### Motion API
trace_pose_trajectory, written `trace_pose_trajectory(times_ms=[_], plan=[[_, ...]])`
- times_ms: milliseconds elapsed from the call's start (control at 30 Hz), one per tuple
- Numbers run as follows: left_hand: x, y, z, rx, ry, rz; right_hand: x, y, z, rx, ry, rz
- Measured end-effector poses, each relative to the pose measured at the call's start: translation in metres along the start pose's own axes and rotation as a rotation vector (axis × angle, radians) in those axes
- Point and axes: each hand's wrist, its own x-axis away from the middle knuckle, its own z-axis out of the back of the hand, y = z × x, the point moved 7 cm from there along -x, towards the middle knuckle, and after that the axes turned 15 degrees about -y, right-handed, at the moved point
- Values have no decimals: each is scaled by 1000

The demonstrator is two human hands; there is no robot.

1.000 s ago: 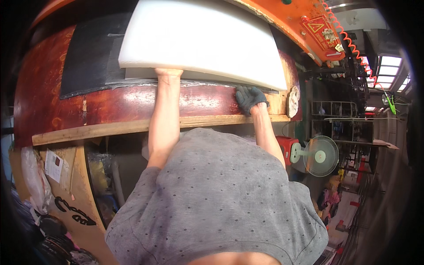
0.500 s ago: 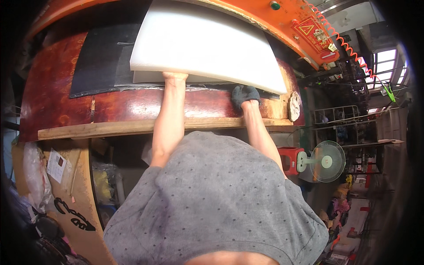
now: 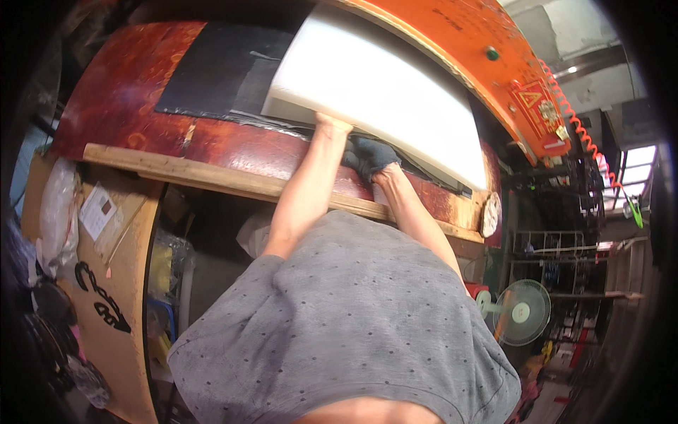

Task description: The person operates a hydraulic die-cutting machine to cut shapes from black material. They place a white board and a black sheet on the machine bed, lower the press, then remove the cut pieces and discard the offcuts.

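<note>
A thick white sheet (image 3: 395, 92), shaped like a flat board, lies over thin black sheets (image 3: 219, 67) on the dark red bench top (image 3: 113, 85). Its near edge sits a little above them. My left hand (image 3: 332, 122), bare at the wrist, reaches under that edge, and its fingers are hidden beneath the sheet. Close beside it on the right is my right hand (image 3: 374, 158), in a dark grey glove, at the near edge of the sheets. The glove is smeared, so its fingers cannot be made out.
An orange machine beam (image 3: 452, 49) runs along the far side above the white sheet. A wooden strip (image 3: 176, 172) borders the bench's front. A crumpled whitish item (image 3: 490, 215) lies at the right end. A fan (image 3: 521, 312) stands lower right; a cardboard panel (image 3: 106, 283) is at left.
My right hand has moved left along the near edge, close to my left hand. My left hand stays at the white sheet's edge. The whole view has tilted.
</note>
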Motion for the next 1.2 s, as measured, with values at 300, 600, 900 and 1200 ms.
trace_pose_trajectory(times_ms=[300,600,900,1200], plan=[[6,7,0,-38,61,-38,-16,22,1,84,211,-183],[8,6,20,-133,146,27,81,11,1,-369,580,97],[9,1,10,-165,200,101,66,33,67,-612,491,462],[9,6,9,-152,202,118,78,-36,57,474,694,129]])
